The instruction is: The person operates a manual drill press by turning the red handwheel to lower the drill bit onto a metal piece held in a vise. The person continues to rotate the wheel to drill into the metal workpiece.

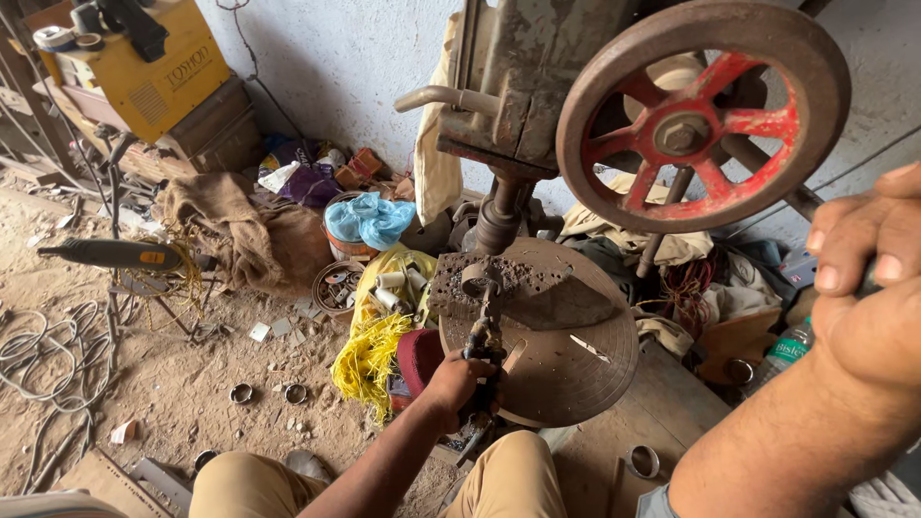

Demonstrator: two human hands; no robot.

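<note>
My left hand [454, 382] grips the handles of a dark clamping plier [483, 338], whose jaws hold a small metal ring [475, 278] on a rough block on the round rusty drill table [566, 369]. The drill spindle [499, 216] stands directly above the ring. At the right edge, close to the camera, my right hand [868, 288] is closed around the end of the feed lever [767, 175], which runs down from the hub of a big pulley wheel with red spokes [696, 125]. My knees in tan trousers [513, 480] sit below the table.
On the dirt floor lie loose metal rings [240, 393], grey cables [48, 355], an angle grinder [115, 254] and a bundle of yellow strands [369, 355]. A yellow welding machine [144, 67] stands at the back left. A plastic bottle [787, 350] stands at the right.
</note>
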